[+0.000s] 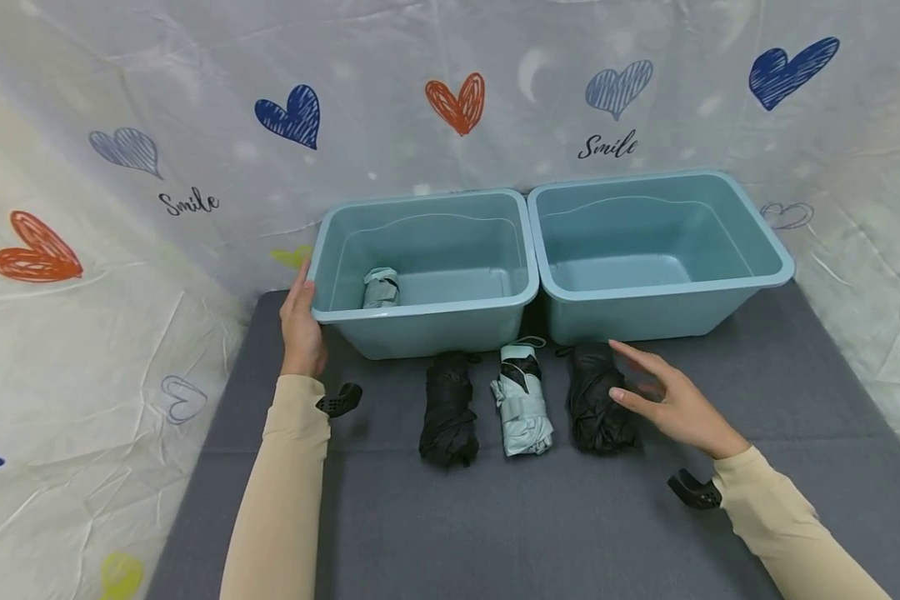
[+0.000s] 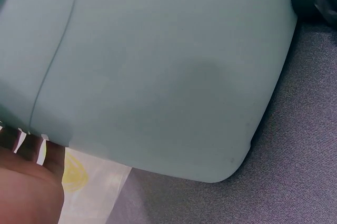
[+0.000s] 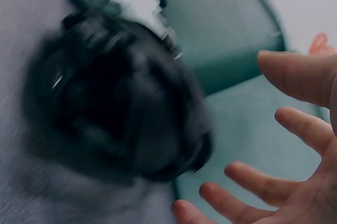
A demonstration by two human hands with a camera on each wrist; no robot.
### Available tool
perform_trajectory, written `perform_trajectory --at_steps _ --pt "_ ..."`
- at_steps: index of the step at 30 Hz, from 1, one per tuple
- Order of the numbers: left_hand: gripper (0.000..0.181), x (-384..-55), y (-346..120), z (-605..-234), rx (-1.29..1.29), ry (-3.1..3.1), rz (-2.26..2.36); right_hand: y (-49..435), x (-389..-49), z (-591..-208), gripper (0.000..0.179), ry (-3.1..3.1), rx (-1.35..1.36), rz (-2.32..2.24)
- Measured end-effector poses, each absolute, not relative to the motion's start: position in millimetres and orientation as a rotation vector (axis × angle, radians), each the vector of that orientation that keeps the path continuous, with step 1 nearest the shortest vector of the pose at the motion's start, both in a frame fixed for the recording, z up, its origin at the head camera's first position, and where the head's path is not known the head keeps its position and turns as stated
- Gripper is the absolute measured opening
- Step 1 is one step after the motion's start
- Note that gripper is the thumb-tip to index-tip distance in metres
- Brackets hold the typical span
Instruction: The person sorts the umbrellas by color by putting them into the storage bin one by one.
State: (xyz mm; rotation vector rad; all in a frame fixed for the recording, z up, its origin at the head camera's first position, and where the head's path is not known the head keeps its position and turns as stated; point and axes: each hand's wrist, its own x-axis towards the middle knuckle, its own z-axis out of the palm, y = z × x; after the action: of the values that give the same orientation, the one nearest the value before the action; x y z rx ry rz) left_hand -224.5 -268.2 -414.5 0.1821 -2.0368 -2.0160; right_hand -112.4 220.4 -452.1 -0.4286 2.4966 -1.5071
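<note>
Two light blue plastic bins stand side by side. My left hand [image 1: 302, 333] rests against the outer left end of the left bin [image 1: 442, 321], its fingers by the rim; the left wrist view shows fingertips at the bin's edge. Inside lies a pale green folded umbrella [image 1: 381, 287]. In front of the bins lie a black folded umbrella [image 1: 448, 412], a pale green one [image 1: 523, 404] with a dark patch, and another black folded umbrella [image 1: 598, 400]. Over that last umbrella's right side reaches my right hand [image 1: 678, 404], thumb and fingers spread, holding nothing.
The right bin [image 1: 660, 308] adjoins the left one, both near the back of the grey cloth-covered table [image 1: 532, 525]. Behind and at the sides hangs a pale curtain [image 1: 390, 100] printed with hearts and words.
</note>
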Motion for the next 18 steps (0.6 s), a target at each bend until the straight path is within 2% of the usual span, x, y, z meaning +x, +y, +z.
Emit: perform_trajectory --at_steps 9,18 --pt "0.049 -225 -268 -415 0.148 -2.029 -2.032 219 -125 -483 0.078 2.356 -0.328 -1.458" --pt "0.048 -225 -270 -417 0.129 -2.022 -2.034 208 -130 -491 0.086 2.387 -0.293 -1.363"
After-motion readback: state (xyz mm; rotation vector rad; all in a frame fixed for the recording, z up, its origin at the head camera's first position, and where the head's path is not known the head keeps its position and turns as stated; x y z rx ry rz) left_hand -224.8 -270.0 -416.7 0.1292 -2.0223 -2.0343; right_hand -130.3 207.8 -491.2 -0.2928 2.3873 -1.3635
